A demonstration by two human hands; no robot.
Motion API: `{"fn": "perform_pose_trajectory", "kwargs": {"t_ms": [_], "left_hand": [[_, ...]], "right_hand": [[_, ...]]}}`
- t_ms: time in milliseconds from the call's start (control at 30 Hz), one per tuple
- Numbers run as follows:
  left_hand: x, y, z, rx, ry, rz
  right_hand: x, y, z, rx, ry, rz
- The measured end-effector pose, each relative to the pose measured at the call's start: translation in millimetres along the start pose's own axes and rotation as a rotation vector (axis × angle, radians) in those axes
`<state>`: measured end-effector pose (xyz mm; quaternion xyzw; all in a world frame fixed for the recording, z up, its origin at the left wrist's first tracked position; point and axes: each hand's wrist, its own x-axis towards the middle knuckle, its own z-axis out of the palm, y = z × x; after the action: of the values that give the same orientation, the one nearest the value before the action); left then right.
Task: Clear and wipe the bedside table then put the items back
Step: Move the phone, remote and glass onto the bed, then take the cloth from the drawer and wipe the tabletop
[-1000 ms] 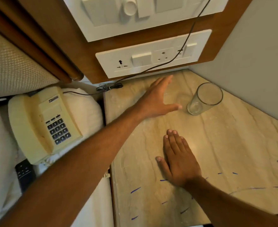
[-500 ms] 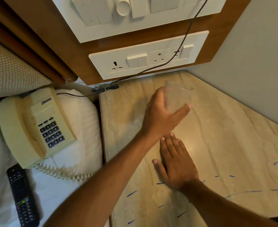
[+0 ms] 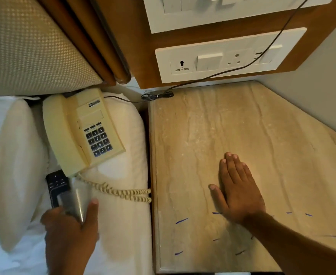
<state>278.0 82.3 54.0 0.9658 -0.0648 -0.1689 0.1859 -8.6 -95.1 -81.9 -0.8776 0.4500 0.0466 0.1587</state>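
Observation:
The beige marble bedside table carries several blue pen marks near its front edge. My right hand lies flat on it, palm down, fingers together. Over the white bed at the lower left, my left hand grips a clear drinking glass, held tilted above a black remote control. A cream corded telephone rests on a white pillow, its coiled cord trailing toward the table.
A white socket and switch panel is on the wooden wall behind the table, with a black cable running down to a coiled bundle at the table's back left corner. A padded headboard is at upper left. A grey wall borders the table's right side.
My left hand closed on the glass at the back of the table and carried it left over the bed. The right hand stayed flat on the table.

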Motion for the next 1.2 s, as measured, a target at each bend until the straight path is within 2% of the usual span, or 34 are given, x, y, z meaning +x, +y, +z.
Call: {"fn": "perform_pose_trajectory", "kwargs": {"t_ms": [100,200,267,333,367,433,533,600,667,700,733,833,867,933,1067,1200], "left_hand": [[15,-9,14,0.204,0.105,0.093],[15,-7,17,0.340,0.311,0.143],[3,-5,19,0.367,0.407,0.294],[-26,3,35,0.340,0.429,0.505],[-44,10,50,0.280,0.370,0.630],[-80,21,95,0.214,0.140,0.875],[-110,26,161,0.314,-0.142,1.046],[-109,20,188,0.435,-0.189,1.115],[-107,12,198,0.482,-0.161,1.153],[-105,10,199,0.475,-0.139,1.171],[-107,9,199,0.471,-0.120,1.186],[-105,10,198,0.505,-0.121,1.180],[-106,12,198,0.521,-0.126,1.164],[-104,16,198,0.550,-0.152,1.139],[-102,20,198,0.591,-0.175,1.125],[-101,20,200,0.591,-0.177,1.118]], "right_hand": [[0,1,-1,0.000,0.006,-0.008],[1,1,-1,-0.003,0.004,-0.021],[1,2,0,0.002,0.020,-0.032],[-2,5,0,0.009,0.023,-0.050],[-2,5,-1,0.016,0.023,-0.057],[-3,3,-2,0.053,0.044,-0.064],[-15,0,-8,0.175,0.138,-0.057],[-44,0,-14,0.267,0.240,-0.059],[-100,-9,-14,0.331,0.342,-0.095],[-130,-14,-11,0.333,0.334,-0.103],[-161,-19,-6,0.320,0.250,-0.089],[-203,-25,25,0.269,-0.372,0.127],[-207,-17,40,0.248,-0.513,0.192],[-201,-2,58,0.189,-0.690,0.235],[-182,3,84,-0.053,-0.657,0.034],[-173,-1,87,-0.134,-0.713,0.044]]}}
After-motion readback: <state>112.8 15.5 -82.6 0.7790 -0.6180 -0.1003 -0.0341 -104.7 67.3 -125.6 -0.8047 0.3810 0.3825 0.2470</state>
